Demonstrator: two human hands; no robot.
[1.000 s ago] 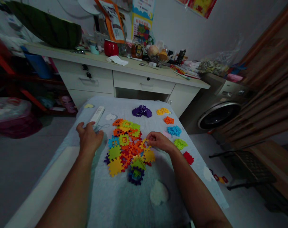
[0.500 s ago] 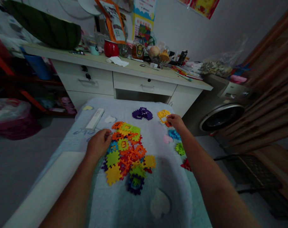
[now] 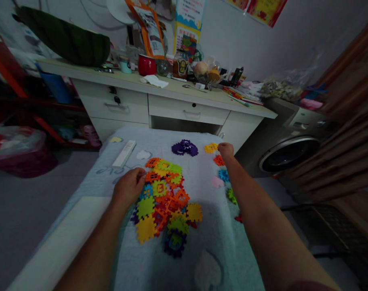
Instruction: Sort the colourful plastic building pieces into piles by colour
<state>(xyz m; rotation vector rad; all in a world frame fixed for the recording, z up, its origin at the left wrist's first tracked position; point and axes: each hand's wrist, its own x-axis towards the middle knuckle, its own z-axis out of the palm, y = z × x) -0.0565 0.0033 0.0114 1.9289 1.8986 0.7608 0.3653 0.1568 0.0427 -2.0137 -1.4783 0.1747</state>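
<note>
My left hand (image 3: 129, 186) is at the left edge of a heap of interlocking plastic building pieces (image 3: 162, 198), fingers curled together with nothing showing in them. The pieces are thin, notched squares in orange, yellow, green, blue, red and purple, lying over one another. My right hand (image 3: 226, 151) reaches to the far right, its fingers closed at the right edge of a yellow building piece (image 3: 211, 148) lying low on the cloth. Just nearer are an orange piece (image 3: 219, 160), a blue piece (image 3: 223, 175) and a green piece (image 3: 231, 196). My right forearm partly hides a red piece (image 3: 238, 218).
Purple pieces (image 3: 185, 148) lie at the far middle of the cloth-covered table (image 3: 214, 242). A long white box (image 3: 124, 154) is at the left. Behind stands a white desk (image 3: 111, 99) with a watermelon (image 3: 65, 38), a red pot (image 3: 146, 65) and jars; a washing machine (image 3: 289, 137) is at the right.
My right hand has lowered the yellow piece, which was tilted and now lies flatter, uncovering more of the orange piece. My left hand stays by the heap. The view has shifted slightly.
</note>
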